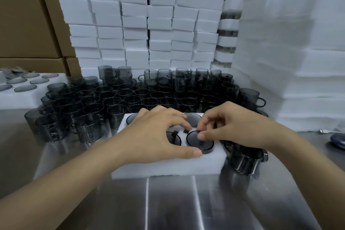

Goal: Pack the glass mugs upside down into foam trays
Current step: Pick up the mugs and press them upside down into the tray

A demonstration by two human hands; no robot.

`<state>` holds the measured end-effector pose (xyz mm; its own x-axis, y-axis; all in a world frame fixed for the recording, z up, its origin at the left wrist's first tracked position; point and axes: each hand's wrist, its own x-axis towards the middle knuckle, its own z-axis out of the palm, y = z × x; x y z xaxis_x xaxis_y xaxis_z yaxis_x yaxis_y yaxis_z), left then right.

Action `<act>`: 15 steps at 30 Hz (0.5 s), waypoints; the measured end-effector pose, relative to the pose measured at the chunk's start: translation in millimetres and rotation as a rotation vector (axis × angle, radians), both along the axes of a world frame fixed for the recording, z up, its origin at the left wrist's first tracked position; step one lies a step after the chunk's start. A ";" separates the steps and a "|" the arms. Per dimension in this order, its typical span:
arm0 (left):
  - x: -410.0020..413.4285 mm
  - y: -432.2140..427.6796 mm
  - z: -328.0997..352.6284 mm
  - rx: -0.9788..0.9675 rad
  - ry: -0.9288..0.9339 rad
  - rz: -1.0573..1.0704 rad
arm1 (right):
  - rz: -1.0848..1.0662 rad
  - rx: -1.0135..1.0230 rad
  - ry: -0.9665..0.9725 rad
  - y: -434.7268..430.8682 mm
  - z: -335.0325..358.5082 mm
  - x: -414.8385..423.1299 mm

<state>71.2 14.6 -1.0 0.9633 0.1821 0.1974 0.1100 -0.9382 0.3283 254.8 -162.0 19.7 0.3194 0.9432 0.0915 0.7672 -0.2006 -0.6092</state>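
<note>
Pinching a mug (pixel 200 142) with my right hand (pixel 229 125), left hand (pixel 155 136) splayed on its foam tray (pixel 168 166); loose mugs (pixel 119 99) crowd behind.

No legible text anywhere; only a cut-off, unreadable dark print on the cardboard box (pixel 56 11) at upper left.

Two bare hands and forearms, nothing worn on either.
The left hand (pixel 155 136) and right hand (pixel 229 127) are uncovered, and so are the left forearm (pixel 71 179) and right forearm (pixel 291 157) down to the frame's edge. The nails are short and plain, shown most clearly by the left thumbnail (pixel 197 153).
</note>
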 end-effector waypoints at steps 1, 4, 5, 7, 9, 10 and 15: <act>0.0 0.0 -0.6 0.003 -0.004 0.002 | -0.020 0.001 -0.046 0.7 -0.8 -2.2; 0.3 -1.3 -1.4 0.007 -0.010 0.012 | -0.086 0.037 -0.195 4.3 -2.8 -11.6; 0.5 -2.0 -1.1 0.013 -0.006 0.019 | -0.092 0.041 -0.228 5.2 -3.4 -14.8; 1.5 -3.4 -0.4 0.028 0.007 0.037 | -0.097 0.030 -0.298 6.1 -4.1 -20.4; 2.9 -4.9 0.4 0.052 0.015 0.051 | -0.103 0.016 -0.369 6.1 -4.3 -24.1; 3.4 -5.6 0.7 0.067 0.018 0.057 | -0.106 0.011 -0.399 6.2 -4.4 -25.4; 3.5 -7.0 1.8 0.071 0.035 0.068 | -0.105 -0.003 -0.484 5.9 -2.9 -29.2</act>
<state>74.7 7.5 0.9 0.9557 0.2340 0.1786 0.1844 -0.9488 0.2565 225.6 -156.1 16.8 0.3345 0.9087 0.2498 0.9374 -0.2935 -0.1876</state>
